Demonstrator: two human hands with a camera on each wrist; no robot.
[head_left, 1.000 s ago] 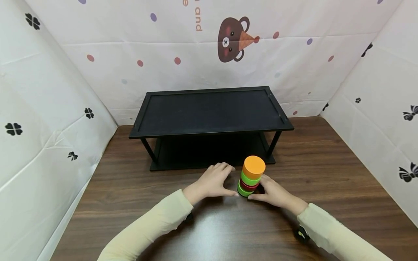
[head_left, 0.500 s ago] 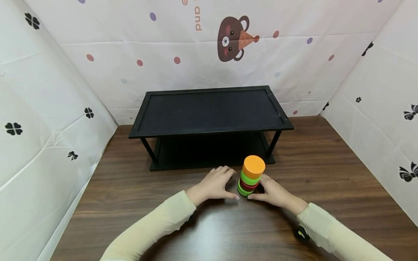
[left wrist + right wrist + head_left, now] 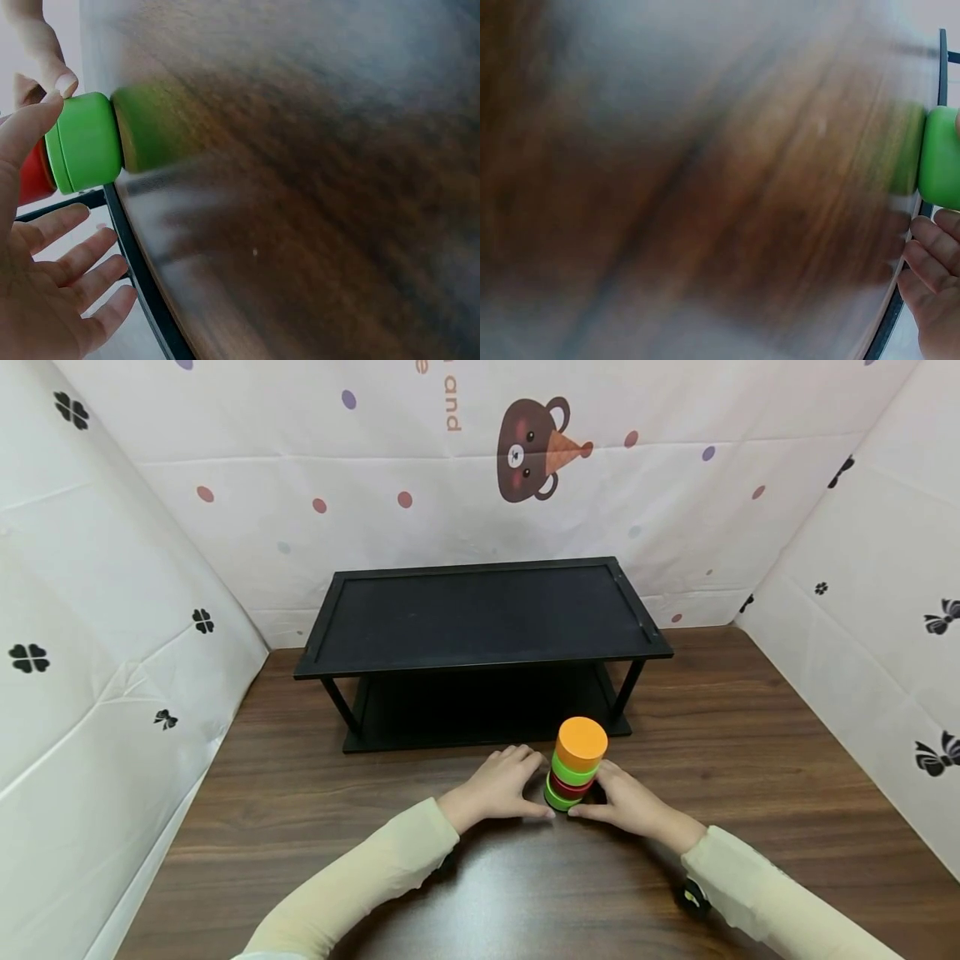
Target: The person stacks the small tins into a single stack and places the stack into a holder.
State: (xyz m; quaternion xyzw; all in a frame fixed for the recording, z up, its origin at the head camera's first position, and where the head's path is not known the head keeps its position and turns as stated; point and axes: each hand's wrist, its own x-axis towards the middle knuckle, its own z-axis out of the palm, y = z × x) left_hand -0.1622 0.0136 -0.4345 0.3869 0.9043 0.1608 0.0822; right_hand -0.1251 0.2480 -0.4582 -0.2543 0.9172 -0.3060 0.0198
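Observation:
A stack of coloured round blocks [image 3: 576, 764] stands upright on the table: orange on top, then green, dark red and green at the bottom. My right hand [image 3: 633, 802] holds the stack low on its right side, thumb in front and fingers behind. My left hand [image 3: 497, 787] is at the left side, thumb and fingers spread apart around a gap beside it. In the left wrist view, the left thumb overlaps the edge of the bottom green block [image 3: 86, 142], and the other fingers extend below. The right wrist view shows spread fingers [image 3: 930, 259] beside the same block.
Behind the stack stands a black two-level rack [image 3: 480, 614], its lower shelf [image 3: 480, 706] close to the hands. The wooden table [image 3: 300, 827] is bordered by white printed cloth [image 3: 262, 510] at the back and both sides.
My left hand has shifted slightly right and toward me, its thumb coming closer to the base of the stack. The right hand and the stack have stayed in place.

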